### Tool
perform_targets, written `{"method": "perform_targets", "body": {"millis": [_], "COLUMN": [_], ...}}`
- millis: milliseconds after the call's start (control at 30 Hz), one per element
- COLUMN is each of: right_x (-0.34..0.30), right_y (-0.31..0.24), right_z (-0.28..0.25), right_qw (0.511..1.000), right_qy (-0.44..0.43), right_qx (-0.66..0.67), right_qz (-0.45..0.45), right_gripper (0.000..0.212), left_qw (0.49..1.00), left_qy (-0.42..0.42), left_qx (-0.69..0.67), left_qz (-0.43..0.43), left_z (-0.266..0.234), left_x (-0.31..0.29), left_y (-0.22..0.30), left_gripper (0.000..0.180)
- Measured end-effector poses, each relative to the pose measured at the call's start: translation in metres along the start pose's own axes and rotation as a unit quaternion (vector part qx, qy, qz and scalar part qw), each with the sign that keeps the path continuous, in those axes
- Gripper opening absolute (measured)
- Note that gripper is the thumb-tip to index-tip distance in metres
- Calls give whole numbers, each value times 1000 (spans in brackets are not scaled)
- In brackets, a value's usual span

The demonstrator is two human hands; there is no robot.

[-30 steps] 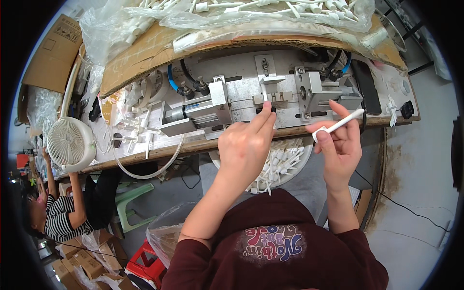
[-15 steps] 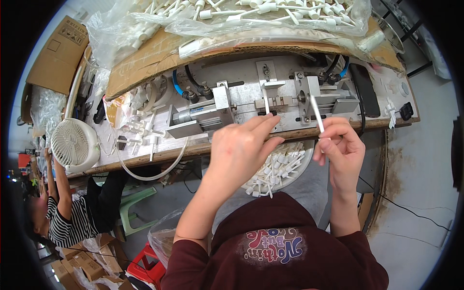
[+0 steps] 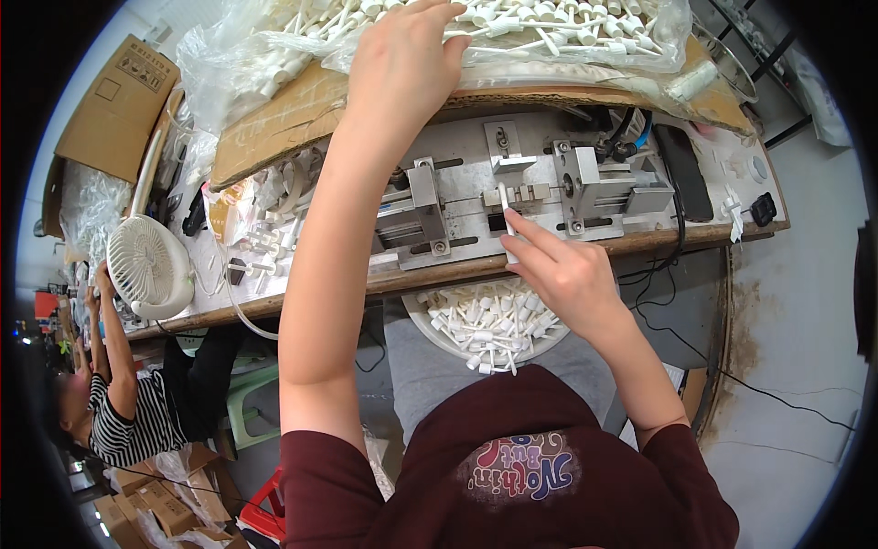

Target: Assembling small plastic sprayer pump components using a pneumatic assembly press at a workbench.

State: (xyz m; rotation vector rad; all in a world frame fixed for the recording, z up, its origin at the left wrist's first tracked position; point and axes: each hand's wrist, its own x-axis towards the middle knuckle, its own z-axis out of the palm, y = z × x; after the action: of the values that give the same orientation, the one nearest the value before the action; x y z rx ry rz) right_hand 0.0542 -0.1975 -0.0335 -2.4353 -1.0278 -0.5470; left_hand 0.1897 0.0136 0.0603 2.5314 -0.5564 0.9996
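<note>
My right hand (image 3: 572,279) pinches a white plastic stick part (image 3: 504,199) at its near end. The stick's far end lies at the small metal holder (image 3: 526,195) in the middle of the clamping fixture. Stretched out over the far edge of the bench, my left hand (image 3: 402,59) is at the heap of white stick parts with caps (image 3: 567,23). Its thumb and fingers are apart, with nothing plainly between them; the fingertips reach the top edge of the view. Metal clamp blocks (image 3: 585,178) stand on either side of the holder.
A bowl of similar white parts (image 3: 494,320) sits at my lap. Cardboard (image 3: 274,142) under the heap overhangs the fixture. A black phone (image 3: 686,174) lies at the right, a white fan (image 3: 151,265) stands at the left. Another person (image 3: 137,412) works at far left.
My left hand has gone from the fixture up to the heap of parts. My right hand has moved left, bringing its stick part from the right clamp to the middle holder.
</note>
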Motion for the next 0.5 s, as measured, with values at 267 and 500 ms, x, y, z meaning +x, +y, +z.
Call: {"method": "perform_targets", "body": {"millis": [267, 500], "right_x": [22, 26], "right_y": [-1, -4], "right_z": [2, -2], "right_qw": [992, 990], "right_qy": [-59, -82], "right_qx": [-104, -109], "right_qz": [-31, -19], "right_gripper": [20, 18], "left_qw": [991, 996], "left_qy": [-128, 14], "left_qx": [4, -73], "left_qz": [-30, -39], "left_z": [-2, -22], "left_x": [-1, -10], "left_y": [5, 13], "left_gripper": [21, 16]}}
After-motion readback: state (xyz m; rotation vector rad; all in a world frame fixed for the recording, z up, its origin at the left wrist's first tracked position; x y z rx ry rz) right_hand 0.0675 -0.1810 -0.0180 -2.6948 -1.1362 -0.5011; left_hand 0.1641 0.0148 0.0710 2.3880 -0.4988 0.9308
